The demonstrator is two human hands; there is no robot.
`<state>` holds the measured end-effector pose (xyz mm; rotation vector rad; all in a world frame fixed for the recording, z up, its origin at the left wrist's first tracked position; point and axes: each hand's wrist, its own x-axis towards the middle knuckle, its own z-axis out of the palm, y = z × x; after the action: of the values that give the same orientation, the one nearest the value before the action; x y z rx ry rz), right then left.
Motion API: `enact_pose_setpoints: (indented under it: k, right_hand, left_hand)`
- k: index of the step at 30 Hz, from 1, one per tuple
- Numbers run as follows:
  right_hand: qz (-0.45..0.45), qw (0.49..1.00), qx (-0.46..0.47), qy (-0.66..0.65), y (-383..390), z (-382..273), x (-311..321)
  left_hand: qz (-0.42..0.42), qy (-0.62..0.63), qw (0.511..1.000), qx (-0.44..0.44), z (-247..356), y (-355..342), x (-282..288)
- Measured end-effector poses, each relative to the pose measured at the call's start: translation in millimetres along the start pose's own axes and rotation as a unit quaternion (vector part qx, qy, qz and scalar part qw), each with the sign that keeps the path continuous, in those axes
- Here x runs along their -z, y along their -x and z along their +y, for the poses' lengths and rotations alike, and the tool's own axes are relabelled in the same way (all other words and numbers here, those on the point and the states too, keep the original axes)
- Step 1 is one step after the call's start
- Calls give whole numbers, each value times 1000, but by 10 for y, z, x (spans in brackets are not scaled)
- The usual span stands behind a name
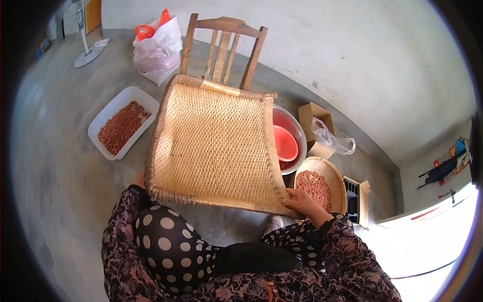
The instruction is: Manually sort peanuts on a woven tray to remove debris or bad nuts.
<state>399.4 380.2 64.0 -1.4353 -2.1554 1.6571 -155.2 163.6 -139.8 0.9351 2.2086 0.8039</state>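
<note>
At the far left, the pale round foot of a stand fan (88, 56) rests on the grey floor. Next comes a white plastic tub (140, 98) with a heap of red-brown peanuts (118, 130) in it. My left hand (139, 179) is at the left edge of the woven tray (214, 146). Most of that hand is hidden, so I can't tell how its fingers are bent. A full white plastic bag (158, 53) with red on top stands near the wall. The tray is up in front of me, tipped, above my dotted pants (171, 241). Behind it is a wooden chair (221, 43), and the tray hides its seat. To the right, a red bowl (285, 143) sits in a metal basin (300, 132). My right hand (304, 204) grips the tray near its close right corner, with the thumb on top. Just past that hand, more peanuts lie in a round basket (333, 173). Behind the basket are a cardboard box (308, 117) and a clear plastic bag (329, 138). Farthest right is an open carton (364, 204) with something black inside.
</note>
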Motion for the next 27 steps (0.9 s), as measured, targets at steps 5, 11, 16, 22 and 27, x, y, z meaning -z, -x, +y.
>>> enact_pose_setpoints:
  k: [5, 11, 16, 22, 27]
  right_hand:
    - [13, 999, 11, 29, -134, 22, 123]
    - [29, 999, 43, 9, -620, 304, 318]
    - [1, 985, 149, 85, -972, 254, 251]
    - [51, 982, 158, 85, -969, 169, 439]
    - [42, 970, 185, 151, -975, -67, 415]
  left_hand:
    - [56, -49, 997, -23, 165, 255, -155]
    - [129, -123, 983, -42, 976, 256, 127]
    - [134, -216, 965, -61, 599, 595, 506]
    - [161, -292, 936, -115, 825, 678, 781]
    - [59, 452, 888, 50, 1108, 488, 1676]
